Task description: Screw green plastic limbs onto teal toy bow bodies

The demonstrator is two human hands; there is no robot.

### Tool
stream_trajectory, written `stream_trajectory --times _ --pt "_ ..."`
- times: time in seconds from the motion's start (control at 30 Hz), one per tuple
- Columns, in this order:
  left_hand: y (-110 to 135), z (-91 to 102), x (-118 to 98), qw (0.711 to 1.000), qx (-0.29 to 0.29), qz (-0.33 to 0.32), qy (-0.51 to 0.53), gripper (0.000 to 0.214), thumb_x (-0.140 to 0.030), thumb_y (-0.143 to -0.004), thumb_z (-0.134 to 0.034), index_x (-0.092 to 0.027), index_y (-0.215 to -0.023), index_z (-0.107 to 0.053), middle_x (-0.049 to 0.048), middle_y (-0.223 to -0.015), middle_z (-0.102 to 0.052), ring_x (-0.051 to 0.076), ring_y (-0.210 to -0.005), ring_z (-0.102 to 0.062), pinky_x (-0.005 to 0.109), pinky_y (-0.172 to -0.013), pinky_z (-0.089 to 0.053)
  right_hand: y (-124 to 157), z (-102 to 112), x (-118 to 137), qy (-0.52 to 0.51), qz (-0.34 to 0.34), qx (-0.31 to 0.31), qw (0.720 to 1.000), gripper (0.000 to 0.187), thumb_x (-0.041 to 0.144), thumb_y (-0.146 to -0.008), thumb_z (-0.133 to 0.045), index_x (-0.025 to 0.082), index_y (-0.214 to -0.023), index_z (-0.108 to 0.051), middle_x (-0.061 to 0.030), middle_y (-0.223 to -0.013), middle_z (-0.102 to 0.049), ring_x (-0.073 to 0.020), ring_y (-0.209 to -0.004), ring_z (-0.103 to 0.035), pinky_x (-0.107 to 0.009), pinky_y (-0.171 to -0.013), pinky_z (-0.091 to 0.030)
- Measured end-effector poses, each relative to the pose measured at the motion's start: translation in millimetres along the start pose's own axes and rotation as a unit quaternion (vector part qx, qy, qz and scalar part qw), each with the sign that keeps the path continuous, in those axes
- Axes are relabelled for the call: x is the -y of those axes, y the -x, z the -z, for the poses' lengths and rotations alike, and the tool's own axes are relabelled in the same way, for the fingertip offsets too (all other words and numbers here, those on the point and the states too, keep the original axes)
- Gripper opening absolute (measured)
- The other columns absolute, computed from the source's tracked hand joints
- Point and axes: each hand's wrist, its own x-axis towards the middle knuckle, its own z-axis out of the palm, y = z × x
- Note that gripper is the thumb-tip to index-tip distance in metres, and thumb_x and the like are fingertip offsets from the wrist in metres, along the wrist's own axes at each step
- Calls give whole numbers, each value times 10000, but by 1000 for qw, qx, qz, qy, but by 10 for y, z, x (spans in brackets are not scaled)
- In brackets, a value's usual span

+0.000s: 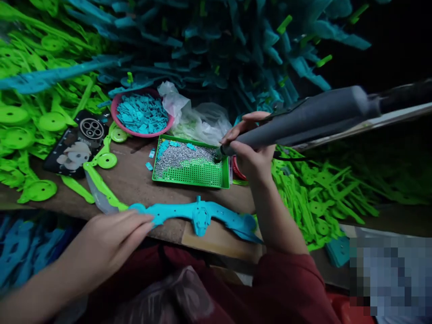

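Observation:
With my right hand [253, 153] I grip a grey electric screwdriver [300, 119]; its tip reaches into the right side of a green tray [189, 180]. Small silver screws [182, 155] cover the back part of that tray, with a few blue clips lying on them. My left hand [111, 243] is closed on the left end of a long curved blue plastic part [178, 210]. This part lies along the table's front edge, a raised bracket at its middle.
A pink bowl [114, 108] of small blue pieces stands behind the tray, beside a crumpled plastic bag [209, 121]. A dark phone [76, 144] leans at the left. Green parts [313, 193] pile up on both sides, and blue parts [202, 40] heap at the back.

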Motion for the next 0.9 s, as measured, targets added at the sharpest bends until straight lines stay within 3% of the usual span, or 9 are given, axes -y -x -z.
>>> stream_trajectory --times 0.07,0.13,0.2,0.27,0.37,0.5,0.7,0.8,0.9 --pt "-646 -188 -135 978 105 -157 -92 417 -501 -932 -506 -241 -1189 -707 66 -1259 -692 263 -1176 -628 347 -1027 -452 3 -90 35 4 15 -53 998 503 543 -771 -602 344 -1182 -390 22 -773 -494 -202 -714 -600 -402 -681 -536" --pt "-1252 -454 -137 919 206 -285 -178 531 -507 -973 -432 -181 -1372 -558 87 -1496 -488 254 -1430 -384 413 -1181 -264 32 -144 76 5 28 -98 995 477 553 -801 -565 345 -1193 -390 35 -727 -451 -190 -652 -581 -375 -633 -515" --pt "-1671 -674 -47 871 275 -319 -252 590 -510 -997 -370 -140 -1449 -456 109 -1560 -377 246 -1490 -259 433 -1220 -139 92 -146 103 1 29 -129 991 444 543 -821 -550 340 -1188 -405 48 -689 -421 -171 -596 -555 -350 -604 -494" --pt "-1846 -756 79 846 299 -331 -293 621 -533 -994 -360 -132 -1463 -434 115 -1572 -340 240 -1494 -244 425 -1228 -94 171 -109 104 -9 19 -150 989 414 519 -830 -554 329 -1173 -423 59 -654 -398 -156 -542 -523 -338 -580 -483" --pt "-1772 -614 230 845 270 -327 -327 650 -566 -974 -381 -142 -1464 -435 112 -1558 -363 223 -1487 -266 404 -1233 -77 272 -54 50 2 -6 -176 984 419 532 -834 -551 315 -1168 -423 64 -627 -372 -152 -495 -487 -339 -541 -482" --pt "-1568 -387 244 869 167 -278 -373 657 -560 -982 -373 -75 -1404 -512 182 -1517 -421 293 -1480 -279 488 -1230 -63 287 -136 -105 28 -17 -198 980 461 589 -850 -504 316 -1202 -385 61 -634 -358 -159 -500 -488 -344 -537 -492" --pt "-1469 -544 90 892 160 -286 -313 536 -454 -964 -471 -69 -1315 -600 191 -1440 -524 317 -1447 -350 515 -1222 -142 209 -531 -415 22 -33 -144 989 551 634 -887 -398 308 -1322 -308 54 -650 -363 -155 -508 -469 -321 -534 -495" --pt "-1163 -371 12 941 101 -241 -217 399 -360 -930 -533 -138 -1228 -678 154 -1359 -612 341 -1410 -409 541 -1212 -176 224 -679 -545 -21 -37 -100 994 545 599 -886 -406 300 -1328 -293 57 -650 -372 -151 -508 -468 -319 -544 -500" --pt "-610 -56 31 986 -17 -109 -121 401 -415 -819 -697 -239 -1179 -715 95 -1260 -680 368 -1227 -588 534 -1127 -354 255 -733 -616 -20 -54 -84 995 532 585 -872 -392 295 -1305 -286 54 -659 -373 -153 -507 -470 -331 -553 -502"
